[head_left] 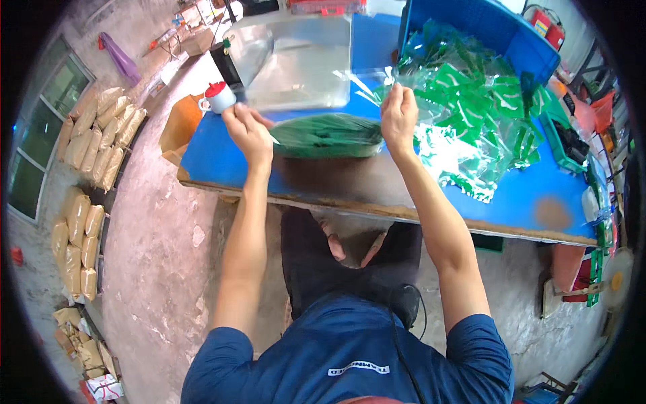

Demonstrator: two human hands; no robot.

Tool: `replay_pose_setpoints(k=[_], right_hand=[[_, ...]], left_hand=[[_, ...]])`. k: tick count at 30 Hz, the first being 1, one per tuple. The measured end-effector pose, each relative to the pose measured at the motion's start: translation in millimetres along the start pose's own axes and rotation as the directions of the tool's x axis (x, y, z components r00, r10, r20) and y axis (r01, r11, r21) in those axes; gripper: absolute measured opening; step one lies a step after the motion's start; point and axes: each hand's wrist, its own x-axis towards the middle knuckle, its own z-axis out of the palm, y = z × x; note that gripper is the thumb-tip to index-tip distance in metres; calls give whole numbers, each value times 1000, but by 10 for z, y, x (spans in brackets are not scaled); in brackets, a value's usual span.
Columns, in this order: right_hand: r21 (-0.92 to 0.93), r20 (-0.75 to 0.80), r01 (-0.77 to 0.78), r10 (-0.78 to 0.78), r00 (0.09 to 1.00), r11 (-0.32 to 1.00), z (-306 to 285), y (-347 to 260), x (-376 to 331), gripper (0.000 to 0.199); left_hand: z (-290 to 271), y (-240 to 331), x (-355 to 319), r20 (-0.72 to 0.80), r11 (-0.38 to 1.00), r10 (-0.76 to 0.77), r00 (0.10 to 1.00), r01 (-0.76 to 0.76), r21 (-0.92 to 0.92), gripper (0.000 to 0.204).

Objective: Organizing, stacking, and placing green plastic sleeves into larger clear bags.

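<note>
A long dark-green packet [328, 136], smeared by motion, is stretched between my two hands just above the front of the blue table [296, 182]. My left hand [249, 133] is closed at its left end, thumb and fingers pinched together. At the other end my right hand [400, 116] is closed, and thin clear plastic film [367, 84] sticks out beyond its fingers. The exact edge that each hand grips is too blurred to make out. A red-and-white cup-like container [219, 97] stands close past my left hand.
Right of my hands lies a pile of green-and-clear plastic bags [471, 121], spilling from a tipped blue bin [484, 34]. Behind the packet sits a clear plastic tub [303, 60]. A green tray [562, 138] is at the table's right. Stacked tan sacks [104, 138] line the left floor.
</note>
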Motion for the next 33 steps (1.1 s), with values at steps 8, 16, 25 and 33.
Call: replay_pose_setpoints(k=[8,16,25,33], right_hand=[[15,267,-354,337,903,935,-678,19,-1148,36],[-586,332,-263,524,785,766,-806,36,-1117,45],[-465,414,370,-171,894,804,60,-245,-866,47],[-752,355,287,-2,935,594,-183,201,-1050,82]], left_hand=[[-765,92,-874,48,965,-144,988,130,228,23],[-1234,47,-598,363,537,-841,402,707,461,33],[-363,627,-404,621,859,-95,778,-251,446,50],[-638,152,-1001,325,740,-413,851,106,664,94]])
